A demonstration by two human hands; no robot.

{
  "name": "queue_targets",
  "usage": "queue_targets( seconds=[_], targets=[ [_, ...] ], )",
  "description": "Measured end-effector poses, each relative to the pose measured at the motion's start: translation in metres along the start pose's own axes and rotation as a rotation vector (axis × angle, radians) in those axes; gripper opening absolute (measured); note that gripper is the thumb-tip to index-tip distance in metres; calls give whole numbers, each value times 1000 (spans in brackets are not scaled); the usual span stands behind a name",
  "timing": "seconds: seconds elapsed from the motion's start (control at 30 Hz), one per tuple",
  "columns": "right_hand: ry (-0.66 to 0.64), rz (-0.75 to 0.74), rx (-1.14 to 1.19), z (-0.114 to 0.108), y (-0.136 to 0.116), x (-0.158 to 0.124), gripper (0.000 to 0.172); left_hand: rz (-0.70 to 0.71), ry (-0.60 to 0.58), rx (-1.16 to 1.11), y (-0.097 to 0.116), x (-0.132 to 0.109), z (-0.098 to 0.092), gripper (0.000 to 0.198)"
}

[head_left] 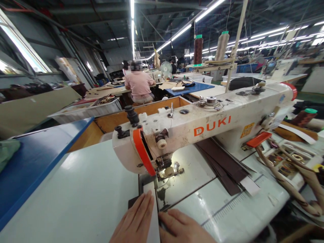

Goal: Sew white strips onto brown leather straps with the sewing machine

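A white sewing machine (177,121) marked DUKI stands across the table. Under its presser foot (169,172) runs a long white strip (153,222) with a dark edge along its right side. My left hand (135,217) lies flat on the strip, fingers stretched towards the foot. On the strip's right edge, my right hand (183,226) has its fingers bent and closed on that edge; its thumb is mostly hidden. A dark piece (132,201) shows left of the strip, partly under my left hand.
Dark brown strips (225,165) lie stacked under the machine arm. A parts tray (286,158) with metal rings is at the right. Thread cones (198,50) stand on a rack behind. A blue table (45,162) adjoins at left. A person in pink (139,84) sits farther off.
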State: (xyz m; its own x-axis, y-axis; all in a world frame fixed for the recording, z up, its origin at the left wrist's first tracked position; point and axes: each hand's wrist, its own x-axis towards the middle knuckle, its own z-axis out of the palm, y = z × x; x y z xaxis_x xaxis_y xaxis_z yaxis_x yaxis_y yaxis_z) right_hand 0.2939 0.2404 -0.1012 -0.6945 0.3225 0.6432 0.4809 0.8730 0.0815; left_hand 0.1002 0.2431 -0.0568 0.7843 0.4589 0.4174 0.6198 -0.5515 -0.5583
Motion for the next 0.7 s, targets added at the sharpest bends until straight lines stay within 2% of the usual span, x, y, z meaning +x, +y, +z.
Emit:
queue_targets(
  seconds=[0.2,0.33,0.4,0.57,0.7],
  targets=[
    [-45,2,22,-3,0,1,23,-12,-8,-6,2,4,-5,56],
    [136,44,7,-7,0,4,28,-8,-11,-18,2,4,-7,52],
    [186,56,3,-8,0,5,30,-6,-9,-19,2,2,-5,52],
    [51,32,37,-8,-2,7,26,-37,-39,-35,5,-1,0,56],
    [-62,6,74,-22,2,9,20,-62,-97,-34,7,2,-1,51]
  ],
)
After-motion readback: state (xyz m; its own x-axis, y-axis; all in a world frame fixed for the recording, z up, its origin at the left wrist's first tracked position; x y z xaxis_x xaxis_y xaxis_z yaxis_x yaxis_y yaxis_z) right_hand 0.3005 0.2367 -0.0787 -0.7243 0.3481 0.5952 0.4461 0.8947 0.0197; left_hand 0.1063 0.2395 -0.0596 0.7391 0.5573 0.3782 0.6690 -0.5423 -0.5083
